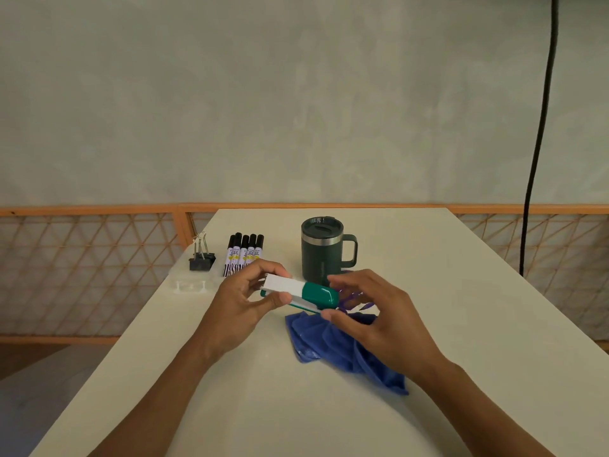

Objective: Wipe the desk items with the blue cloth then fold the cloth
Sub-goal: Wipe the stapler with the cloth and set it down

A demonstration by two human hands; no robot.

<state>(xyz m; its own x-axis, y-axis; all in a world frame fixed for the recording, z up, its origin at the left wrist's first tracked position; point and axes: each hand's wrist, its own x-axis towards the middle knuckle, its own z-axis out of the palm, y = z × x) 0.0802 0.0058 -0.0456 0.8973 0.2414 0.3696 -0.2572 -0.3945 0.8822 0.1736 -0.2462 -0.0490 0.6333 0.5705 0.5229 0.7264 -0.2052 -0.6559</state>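
Pale surface (pixel 428 324), long, running away from the viewer to a grey wall. Both forearms reach in from the near edge, and the hands are raised over the middle, close together but not touching. Blue cloth (pixel 333 344) lies crumpled on the surface, directly beneath and partly hidden by the right hand (pixel 379 321), with one corner trailing toward the near right. Cannot tell whether that hand holds any of the cloth. Dark green mug (pixel 321 250) stands upright just behind the hands, handle to the right and lid on, so its contents are hidden. Left hand (pixel 244 301) grips the white rear half of a green-and-white stapler (pixel 300 291), fingers curled over the top and thumb along the near side, holding it off the surface with the green nose pointing right. The right hand's thumb tip meets the stapler's lower front end and its fingers arch loosely over the nose; whether they are closed on it cannot be told. Five black-capped markers (pixel 244 255) sit side by side left of the mug, lower ends hidden by the left hand. Clear plastic tray (pixel 192 285) at the left edge carries black binder clips (pixel 201 257), wire handles up.
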